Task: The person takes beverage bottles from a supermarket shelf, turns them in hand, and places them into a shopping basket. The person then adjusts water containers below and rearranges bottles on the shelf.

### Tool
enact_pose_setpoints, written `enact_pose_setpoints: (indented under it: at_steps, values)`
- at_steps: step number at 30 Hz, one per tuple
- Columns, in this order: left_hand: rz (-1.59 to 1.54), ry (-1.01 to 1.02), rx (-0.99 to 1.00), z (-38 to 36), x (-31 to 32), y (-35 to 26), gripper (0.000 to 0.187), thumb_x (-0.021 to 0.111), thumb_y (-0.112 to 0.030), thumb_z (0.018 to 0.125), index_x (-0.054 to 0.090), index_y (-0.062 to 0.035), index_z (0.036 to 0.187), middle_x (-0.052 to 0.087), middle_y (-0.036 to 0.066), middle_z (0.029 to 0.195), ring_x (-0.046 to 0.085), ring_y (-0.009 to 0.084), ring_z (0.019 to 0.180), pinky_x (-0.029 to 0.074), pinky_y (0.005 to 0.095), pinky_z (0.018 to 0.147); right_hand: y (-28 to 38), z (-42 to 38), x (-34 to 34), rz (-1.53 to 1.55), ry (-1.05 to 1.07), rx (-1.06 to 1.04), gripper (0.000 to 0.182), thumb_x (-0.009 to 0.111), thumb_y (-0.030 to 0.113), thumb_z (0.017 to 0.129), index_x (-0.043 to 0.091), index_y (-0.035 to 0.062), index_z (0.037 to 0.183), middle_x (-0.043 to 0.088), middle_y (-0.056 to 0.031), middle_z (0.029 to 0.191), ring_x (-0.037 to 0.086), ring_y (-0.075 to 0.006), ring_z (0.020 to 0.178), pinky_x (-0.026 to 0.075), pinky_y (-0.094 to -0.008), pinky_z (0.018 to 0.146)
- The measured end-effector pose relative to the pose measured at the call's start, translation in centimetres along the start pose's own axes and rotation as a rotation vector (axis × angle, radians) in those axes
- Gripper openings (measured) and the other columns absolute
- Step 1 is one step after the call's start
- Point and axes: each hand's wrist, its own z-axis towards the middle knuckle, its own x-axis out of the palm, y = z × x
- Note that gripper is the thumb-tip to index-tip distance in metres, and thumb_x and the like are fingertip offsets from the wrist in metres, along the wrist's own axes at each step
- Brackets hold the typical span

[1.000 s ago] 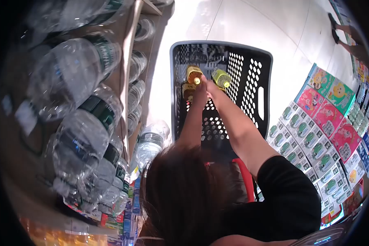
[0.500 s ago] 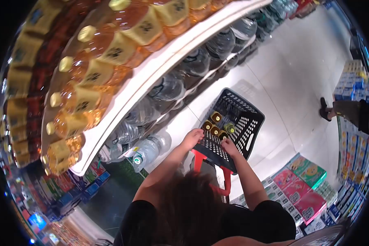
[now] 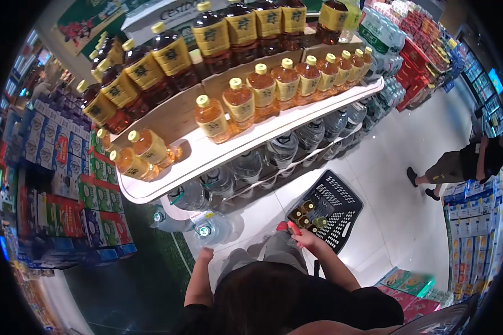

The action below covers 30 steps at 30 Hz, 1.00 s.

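My right hand (image 3: pixel 305 240) is closed around the red handle (image 3: pixel 293 228) at the near end of a black shopping basket (image 3: pixel 346 202). Several dark bottles with pale caps (image 3: pixel 303 212) stand upright in the basket's left part, close together. A greenish bottle (image 3: pixel 321 221) is beside them. My left hand (image 3: pixel 205 254) hangs low on the left with its fingers curled, and no object shows in it. It is just below a large clear water bottle (image 3: pixel 212 229) on the floor, apart from it as far as I can see.
A white shelf (image 3: pixel 251 137) ahead bears amber bottles with yellow labels (image 3: pixel 238 103); darker bottles (image 3: pixel 211 36) stand above, large water bottles (image 3: pixel 282 148) below. Stacked cartons (image 3: pixel 56 151) are at left. Another person (image 3: pixel 458 164) is at right, near boxed goods (image 3: pixel 469 223).
My left hand has let go of the basket's rim and moved down left. My right hand has shifted from the rim to the red handle. The view has tilted up toward the shelves.
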Motion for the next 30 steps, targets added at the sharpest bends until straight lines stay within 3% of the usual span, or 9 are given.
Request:
enact_pose_setpoints:
  at_steps: [3, 7, 11, 21, 24, 25, 26, 27, 30]
  values:
    - [-0.771, 0.053, -0.419, -6.9, 1.5, 3.5, 0.018, 0.064, -0.020, 0.072, 0.060, -0.0048, 0.079, 0.064, 0.016, 0.088, 0.063, 0.0321, 0.078, 0.051, 0.0447, 0.067, 2.9, -2.4, 1.3, -0.164, -0.148, 0.163, 0.036, 0.060, 0.035, 0.081, 0.059, 0.0017, 0.095, 0.063, -0.0143, 0.069, 0.065, -0.0224, 0.066, 0.052, -0.0328, 0.055]
    - [-1.049, 0.020, -0.459, -12.0, 5.0, 6.4, 0.022, 0.062, -0.022, 0.076, 0.059, -0.0043, 0.090, 0.065, 0.013, 0.088, 0.063, 0.0273, 0.073, 0.050, 0.0395, 0.058, -0.4, -1.0, 3.3, -0.773, -0.567, -0.023, 0.041, 0.063, 0.038, 0.076, 0.064, 0.0005, 0.092, 0.066, -0.0184, 0.084, 0.065, -0.0298, 0.075, 0.052, -0.0400, 0.067]
    - [-1.412, -0.086, -0.664, -16.1, 4.8, 5.1, 0.032, 0.055, -0.025, 0.083, 0.056, -0.0024, 0.105, 0.065, 0.012, 0.088, 0.063, 0.0225, 0.069, 0.046, 0.0349, 0.053, 2.2, -4.7, 6.0, -0.774, -0.639, 0.052, 0.044, 0.065, 0.043, 0.075, 0.066, 0.0054, 0.098, 0.066, -0.0177, 0.092, 0.064, -0.0330, 0.087, 0.050, -0.0414, 0.077]
    - [-1.091, -0.067, -0.432, -25.3, 6.8, 8.7, 0.032, 0.054, -0.025, 0.081, 0.063, 0.0023, 0.095, 0.065, 0.011, 0.075, 0.062, 0.0222, 0.064, 0.048, 0.0368, 0.056, -0.5, -8.7, 11.0, -0.899, -0.602, 0.142, 0.042, 0.067, 0.045, 0.072, 0.068, 0.0178, 0.103, 0.067, -0.0118, 0.095, 0.064, -0.0288, 0.091, 0.050, -0.0385, 0.081]
    - [-0.790, -0.133, -0.428, -22.8, 17.3, 13.9, 0.027, 0.055, -0.025, 0.079, 0.064, -0.0021, 0.088, 0.063, 0.020, 0.076, 0.062, 0.0361, 0.068, 0.049, 0.0440, 0.063, -2.6, -8.6, 11.0, -0.918, -0.574, 0.094, 0.047, 0.067, 0.055, 0.070, 0.067, 0.0252, 0.107, 0.068, -0.0109, 0.088, 0.065, -0.0295, 0.085, 0.051, -0.0377, 0.076]
    - [-0.113, -0.100, 0.227, -23.9, 17.6, 16.0, 0.022, 0.053, -0.025, 0.080, 0.062, -0.0050, 0.082, 0.062, 0.024, 0.083, 0.060, 0.0425, 0.079, 0.049, 0.0483, 0.068, -3.2, -8.7, 11.1, -0.935, -0.553, 0.071, 0.045, 0.066, 0.053, 0.071, 0.067, 0.0253, 0.106, 0.068, -0.0112, 0.089, 0.065, -0.0298, 0.084, 0.051, -0.0382, 0.076]
    - [-0.622, -0.080, -0.172, -25.0, 17.1, 14.7, 0.022, 0.050, -0.025, 0.082, 0.059, -0.0051, 0.079, 0.061, 0.025, 0.086, 0.058, 0.0448, 0.085, 0.048, 0.0512, 0.073, -4.2, -8.6, 10.9, -0.952, -0.533, 0.048, 0.044, 0.065, 0.052, 0.072, 0.067, 0.0254, 0.106, 0.068, -0.0114, 0.090, 0.065, -0.0302, 0.084, 0.051, -0.0386, 0.075]
    - [-0.325, -0.082, -0.077, -25.4, 16.5, 14.7, 0.026, 0.048, -0.026, 0.082, 0.060, -0.0032, 0.079, 0.060, 0.026, 0.087, 0.058, 0.0445, 0.085, 0.047, 0.0509, 0.076, -4.8, -8.1, 11.0, -0.966, -0.499, 0.004, 0.041, 0.064, 0.049, 0.072, 0.067, 0.0258, 0.106, 0.068, -0.0116, 0.090, 0.065, -0.0303, 0.083, 0.051, -0.0391, 0.074]
    - [-0.802, -0.081, -0.537, -25.5, 12.9, 11.5, 0.029, 0.047, -0.025, 0.082, 0.061, 0.0005, 0.079, 0.064, 0.019, 0.078, 0.062, 0.0375, 0.075, 0.049, 0.0448, 0.069, -4.6, -8.7, 11.9, -0.981, -0.518, -0.066, 0.032, 0.062, 0.037, 0.077, 0.068, 0.0214, 0.103, 0.067, -0.0120, 0.087, 0.064, -0.0308, 0.083, 0.051, -0.0401, 0.074]
